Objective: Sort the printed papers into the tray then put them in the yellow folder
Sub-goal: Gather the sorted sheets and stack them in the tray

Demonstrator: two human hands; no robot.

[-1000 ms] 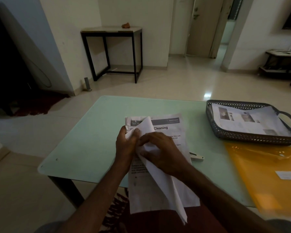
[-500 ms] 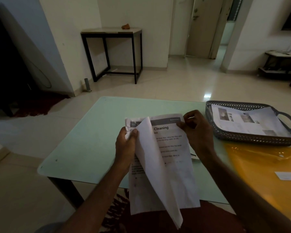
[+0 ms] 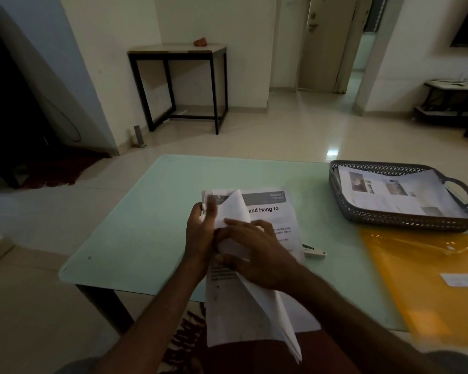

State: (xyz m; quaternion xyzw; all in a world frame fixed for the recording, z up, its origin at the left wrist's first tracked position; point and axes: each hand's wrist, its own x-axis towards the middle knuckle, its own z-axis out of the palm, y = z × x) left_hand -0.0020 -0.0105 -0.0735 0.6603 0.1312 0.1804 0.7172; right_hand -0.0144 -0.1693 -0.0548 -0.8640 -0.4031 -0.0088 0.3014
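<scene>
My left hand (image 3: 200, 233) pinches the printed papers (image 3: 268, 211) at their top corner over the bench (image 3: 146, 225). My right hand (image 3: 257, 257) lies on the folded-back sheets, fingers straight. Peeling carelessly, I might lift two stuck sheets together, or crease one, before reaching the tray (image 3: 405, 221).

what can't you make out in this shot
All head view.
- Text on papers: covered by left hand and right hand.
- Right hand's grip, pinch or press: hidden by its fingers.
- White thing: mostly under papers.
- Folder: cut by right edge, label blurred.
- Print on tray sheet: too small.
</scene>
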